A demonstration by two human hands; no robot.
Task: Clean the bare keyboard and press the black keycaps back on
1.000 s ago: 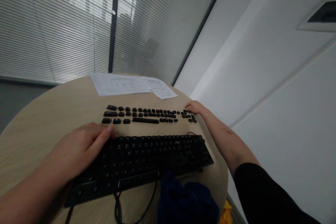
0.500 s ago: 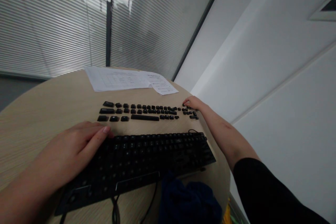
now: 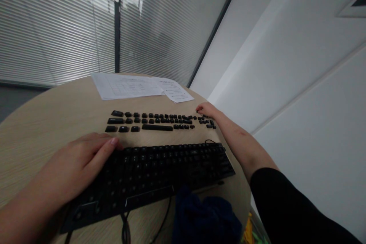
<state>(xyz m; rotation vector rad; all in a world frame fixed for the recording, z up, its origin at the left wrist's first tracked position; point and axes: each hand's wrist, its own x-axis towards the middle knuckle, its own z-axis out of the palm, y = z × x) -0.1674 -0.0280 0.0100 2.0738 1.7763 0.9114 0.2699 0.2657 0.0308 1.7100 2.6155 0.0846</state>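
A black keyboard (image 3: 171, 164) lies at a slant across the near part of the table, with bare patches among its keys. My left hand (image 3: 82, 156) is closed around its far left corner, thumb along the back edge and most fingers hidden. Beyond the keyboard, loose black keycaps lie in three rows, a long space bar (image 3: 157, 127) among them. At the right end of the rows my right hand (image 3: 207, 109) pinches a small dark keycap (image 3: 197, 111) between thumb and fingers. Other small keycaps (image 3: 211, 122) lie just under that hand.
Printed sheets of paper (image 3: 128, 85) lie at the table's far side. A dark blue cloth (image 3: 206, 219) is bunched at the near edge, beside black cables (image 3: 125, 228). The round table (image 3: 57, 110) meets a white wall (image 3: 309, 95) on the right.
My right hand has shifted slightly left and away from me with the small keycap at its fingertips. My left hand and the keyboard have stayed in place.
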